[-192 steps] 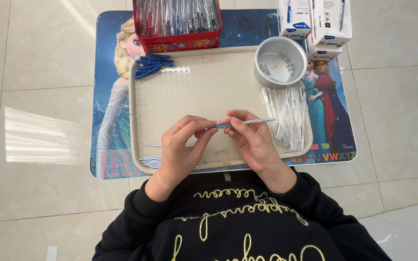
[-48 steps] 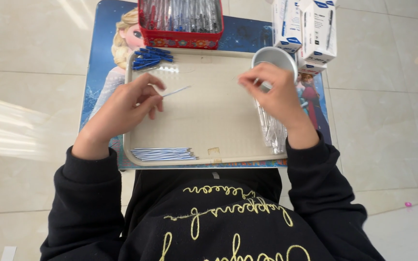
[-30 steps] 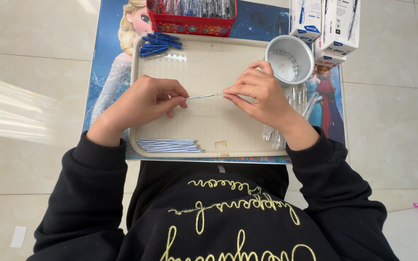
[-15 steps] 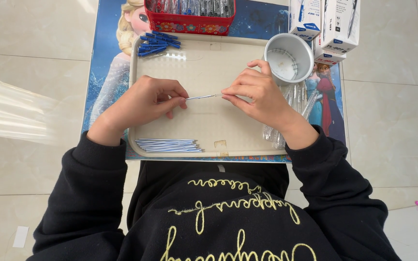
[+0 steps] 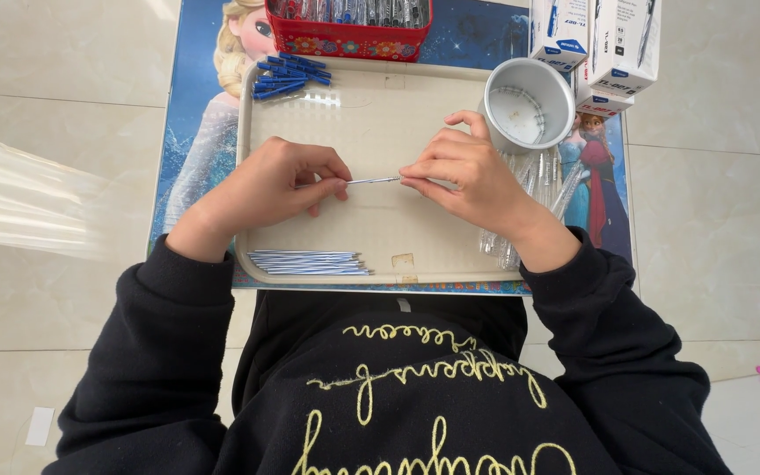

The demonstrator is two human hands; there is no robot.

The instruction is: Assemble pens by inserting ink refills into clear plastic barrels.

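Observation:
Over the middle of a beige tray (image 5: 380, 114), my left hand (image 5: 279, 185) and my right hand (image 5: 464, 171) pinch the two ends of a thin pen refill (image 5: 373, 180), held level between them. A bundle of refills (image 5: 308, 262) lies at the tray's near edge. Blue pen caps (image 5: 290, 75) lie in a heap at the tray's far left corner. Clear pen barrels (image 5: 538, 189) are piled at the right side, partly hidden by my right wrist.
A round metal cup (image 5: 529, 105) stands on the tray's far right corner. A red basket (image 5: 349, 22) of pens stands behind the tray, white pen boxes (image 5: 595, 40) to the right. The tray rests on a low cartoon-printed table (image 5: 195, 149) on a tiled floor.
Earlier my left hand held the refill alone while my right hand was at the barrels by the cup. Both hands then met at the tray's middle and have stayed on the refill.

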